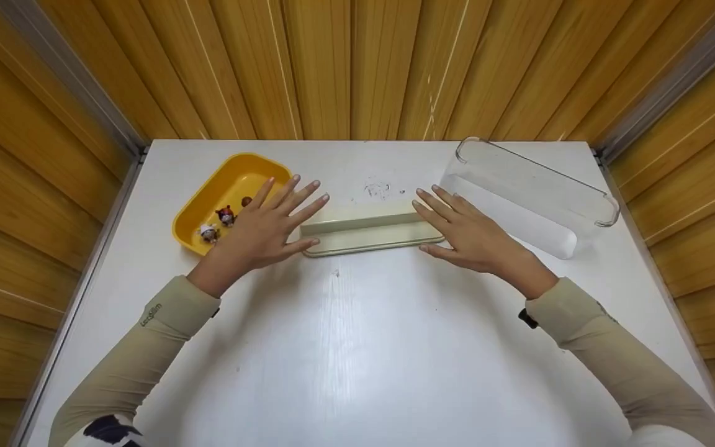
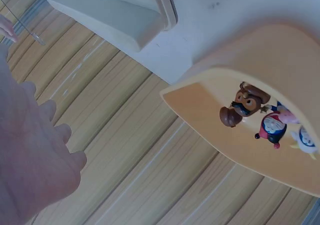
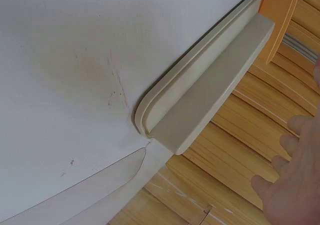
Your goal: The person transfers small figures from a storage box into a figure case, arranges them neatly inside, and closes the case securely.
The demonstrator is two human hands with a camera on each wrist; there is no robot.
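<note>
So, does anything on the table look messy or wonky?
Yes. Dark smudges spoil the white table just beyond the cream stand. The clear box is turned at an angle to the table's edge. I see nothing spilled.

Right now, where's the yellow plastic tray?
The head view shows the tray back left on the white table, partly hidden by the left hand, beside the long cream stand.

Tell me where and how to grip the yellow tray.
Best bet: the rim of the yellow tray, at its long left wall, pinched from above by the left hand, thumb outside, fingers inside. That wall stands up, its rim is uncovered, and the small figures inside lie off it, so fingers should fit.
</note>
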